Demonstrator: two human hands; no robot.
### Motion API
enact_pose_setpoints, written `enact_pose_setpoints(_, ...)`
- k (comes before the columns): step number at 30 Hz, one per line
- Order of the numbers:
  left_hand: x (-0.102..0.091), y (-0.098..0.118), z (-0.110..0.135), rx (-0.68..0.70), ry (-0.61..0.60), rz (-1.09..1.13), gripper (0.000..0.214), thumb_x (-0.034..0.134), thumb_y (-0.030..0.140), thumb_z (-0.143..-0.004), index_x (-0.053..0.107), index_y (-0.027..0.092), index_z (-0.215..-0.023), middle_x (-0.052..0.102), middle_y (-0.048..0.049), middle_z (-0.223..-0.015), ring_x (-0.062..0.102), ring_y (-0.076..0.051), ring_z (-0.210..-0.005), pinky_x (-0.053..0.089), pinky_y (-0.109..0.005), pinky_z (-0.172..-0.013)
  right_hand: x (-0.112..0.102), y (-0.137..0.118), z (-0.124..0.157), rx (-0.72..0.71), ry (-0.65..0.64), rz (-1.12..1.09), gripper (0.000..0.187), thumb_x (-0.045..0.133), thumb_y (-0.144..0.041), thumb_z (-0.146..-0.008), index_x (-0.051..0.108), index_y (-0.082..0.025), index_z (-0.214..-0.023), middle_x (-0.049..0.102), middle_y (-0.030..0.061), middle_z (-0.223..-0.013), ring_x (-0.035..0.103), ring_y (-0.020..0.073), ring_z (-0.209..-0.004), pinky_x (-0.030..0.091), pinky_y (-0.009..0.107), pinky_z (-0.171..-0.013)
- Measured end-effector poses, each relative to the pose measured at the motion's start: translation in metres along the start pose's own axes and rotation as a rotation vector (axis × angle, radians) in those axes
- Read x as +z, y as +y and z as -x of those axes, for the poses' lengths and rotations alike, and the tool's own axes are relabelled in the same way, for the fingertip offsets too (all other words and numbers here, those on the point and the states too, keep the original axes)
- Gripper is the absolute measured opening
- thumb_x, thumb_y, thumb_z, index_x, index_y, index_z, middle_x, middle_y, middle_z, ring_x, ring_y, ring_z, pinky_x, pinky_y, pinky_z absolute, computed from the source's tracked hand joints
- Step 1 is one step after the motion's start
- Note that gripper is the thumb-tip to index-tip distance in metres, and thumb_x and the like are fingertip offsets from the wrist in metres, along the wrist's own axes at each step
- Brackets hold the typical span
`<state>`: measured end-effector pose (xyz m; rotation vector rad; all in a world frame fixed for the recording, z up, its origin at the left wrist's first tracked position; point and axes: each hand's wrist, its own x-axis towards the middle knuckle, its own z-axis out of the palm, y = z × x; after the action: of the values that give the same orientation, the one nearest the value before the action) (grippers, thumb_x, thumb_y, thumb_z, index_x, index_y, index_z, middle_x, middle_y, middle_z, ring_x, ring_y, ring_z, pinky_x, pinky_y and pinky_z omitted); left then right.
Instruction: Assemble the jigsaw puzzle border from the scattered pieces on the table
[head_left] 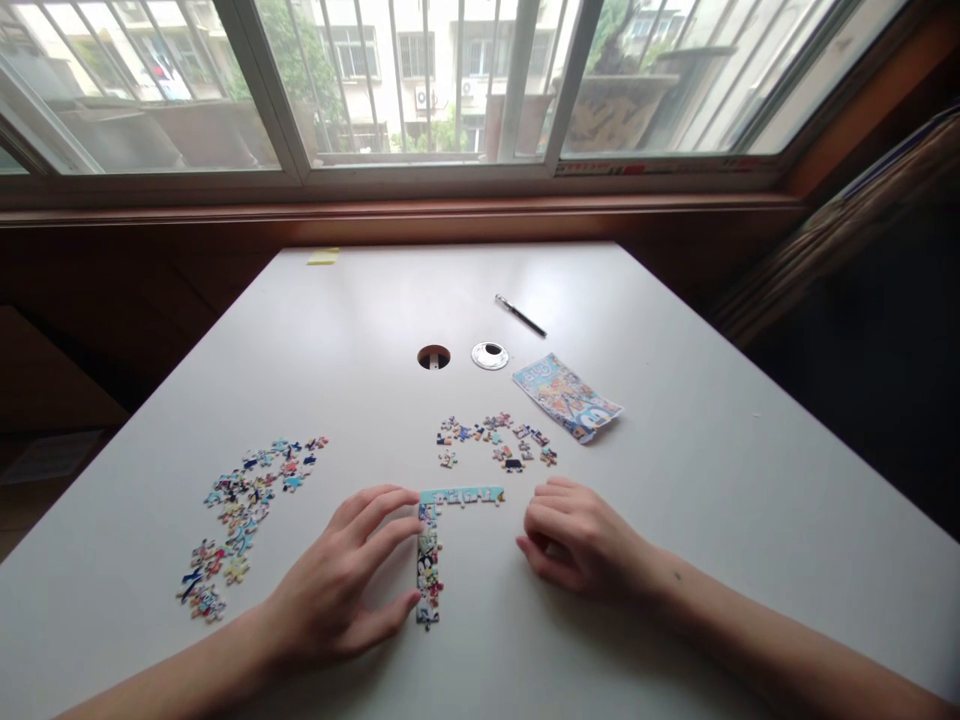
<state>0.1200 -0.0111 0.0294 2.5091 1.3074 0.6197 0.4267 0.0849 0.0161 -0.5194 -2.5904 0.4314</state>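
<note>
Joined jigsaw pieces form an L-shaped puzzle border, with a light blue row along the top and a colourful column down its left side. My left hand lies beside that column, fingers spread, fingertips at its outer edge. Just right of the top row's end, my right hand rests on the table with its fingers curled in. Whatever those fingers may hold is hidden. Beyond the border lies a small group of loose puzzle pieces. A larger spread of loose pieces lies left of my left hand.
On the white table, a printed picture sheet lies behind my right hand. Farther back are a pen, a round metal cover and a cable hole. A yellow sticky note is near the far edge, below the window.
</note>
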Motion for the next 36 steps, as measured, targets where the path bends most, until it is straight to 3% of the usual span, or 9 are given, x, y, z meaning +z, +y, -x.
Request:
enact_pose_setpoints(6, -0.0007, 0.0016, 0.0004, -0.026, -0.018, 0.042, 0.040, 0.060, 0.019, -0.084, 0.052, 0.021, -0.123, 0.053, -0.0148, -0.132, 0.048, -0.031, -0.127, 0.049, -0.047, -0.105, 0.0031, 0.0015, 0.0024, -0.021, -0.032, 0.045, 0.030, 0.050, -0.015, -0.086, 0.036, -0.022, -0.060, 0.044, -0.0032, -0.056, 0.035, 0.0135, -0.055, 0.029, 0.030, -0.061)
enact_pose_setpoints(14, -0.0003, 0.0021, 0.0015, -0.050, -0.013, 0.049, 0.036, 0.058, 0.017, -0.084, 0.050, 0.023, -0.119, 0.053, -0.0135, -0.123, 0.048, -0.030, -0.118, 0.050, -0.046, -0.098, 0.0031, 0.0016, 0.0026, 0.019, -0.047, -0.033, 0.029, 0.049, -0.011, -0.062, 0.022, -0.021, -0.058, 0.034, -0.0049, -0.050, 0.025, 0.0130, -0.054, 0.023, 0.030, -0.058)
enact_pose_setpoints(21, 0.0026, 0.0019, 0.0033, -0.042, 0.089, 0.076, 0.011, 0.054, 0.014, -0.086, 0.046, 0.021, -0.088, 0.055, -0.0075, -0.095, 0.051, -0.023, -0.092, 0.045, -0.037, -0.081, 0.0058, 0.0064, 0.0063, 0.037, -0.026, -0.147, 0.036, 0.048, -0.010, -0.057, 0.014, -0.020, -0.061, 0.024, -0.0059, -0.052, 0.020, 0.0128, -0.054, 0.021, 0.031, -0.059)
enact_pose_setpoints(26, 0.0054, 0.0001, 0.0034, 0.052, 0.085, 0.097, 0.028, 0.048, 0.007, -0.091, 0.032, 0.019, -0.071, 0.042, 0.0015, -0.067, 0.038, -0.015, -0.067, 0.036, -0.031, -0.073, 0.0074, 0.0094, 0.0072, 0.017, -0.015, -0.183, 0.037, 0.048, -0.009, -0.054, 0.014, -0.020, -0.061, 0.022, -0.0062, -0.053, 0.020, 0.0124, -0.054, 0.020, 0.031, -0.059)
enact_pose_setpoints(36, 0.0065, -0.0009, 0.0054, 0.133, 0.084, 0.127, 0.035, 0.046, 0.004, -0.091, 0.026, 0.019, -0.068, 0.038, 0.0045, -0.058, 0.032, -0.012, -0.056, 0.030, -0.030, -0.066, 0.0059, 0.0092, 0.0056, 0.016, -0.023, -0.186, 0.036, 0.047, -0.009, -0.053, 0.013, -0.020, -0.062, 0.020, -0.0061, -0.054, 0.019, 0.0121, -0.054, 0.018, 0.031, -0.059)
